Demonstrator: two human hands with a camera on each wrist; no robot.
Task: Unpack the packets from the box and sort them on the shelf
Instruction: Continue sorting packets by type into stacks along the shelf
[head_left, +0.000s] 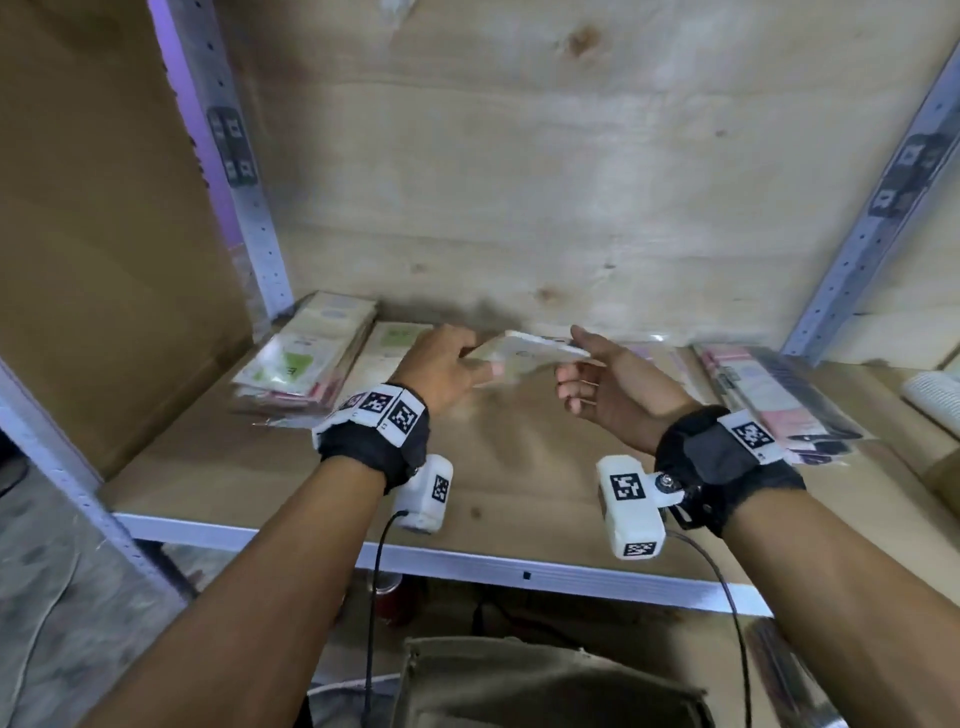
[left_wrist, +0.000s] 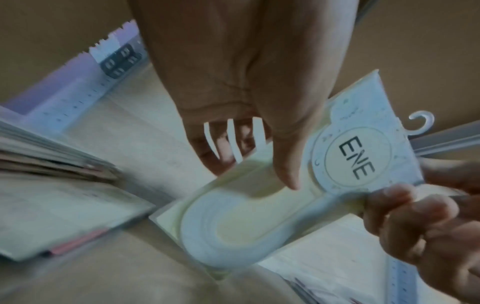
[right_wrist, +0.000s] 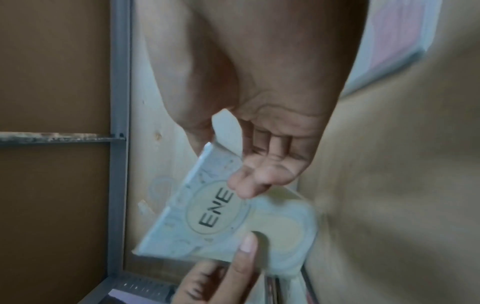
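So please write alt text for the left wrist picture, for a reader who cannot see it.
A pale packet printed "ENE" is held between two hands: the left hand with its thumb on the front, the right hand pinching one edge. Stacked packets lie blurred on the wooden shelf behind.

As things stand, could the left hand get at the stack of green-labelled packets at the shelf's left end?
Probably yes, but not while busy: the left hand holds the white packet together with the right hand. The green-labelled stack lies just beyond it, with open shelf board between.
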